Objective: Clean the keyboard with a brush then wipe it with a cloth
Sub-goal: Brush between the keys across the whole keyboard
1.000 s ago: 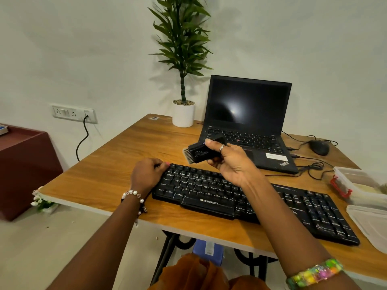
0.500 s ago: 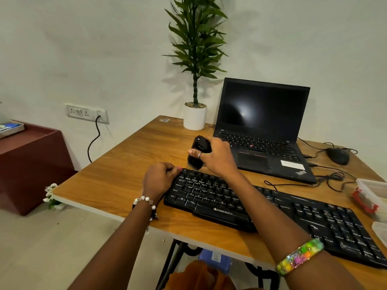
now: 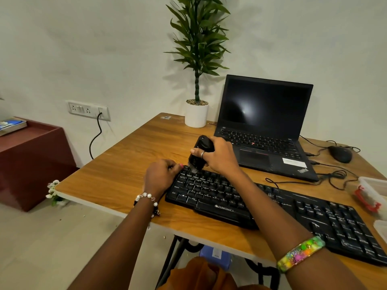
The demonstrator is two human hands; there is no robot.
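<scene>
Wooden desk (image 3: pixel 117 176) is carrying the black keyboard (image 3: pixel 272 214), which is lying flat along the near edge and looks light enough to slide, so the left hand (image 3: pixel 160 176) is bracing its far-left corner, fingers curled against the frame. At that same corner the right hand (image 3: pixel 219 156) is gripping the brush (image 3: pixel 200 152) by its stubby body, fingers wrapped tight, soft bristles meeting the top row of keys. Behind, loose cables (image 3: pixel 335 176), a laptop (image 3: pixel 266 126), a mouse (image 3: pixel 340 153) and a potted plant (image 3: pixel 196 80) are crowding the far side.
</scene>
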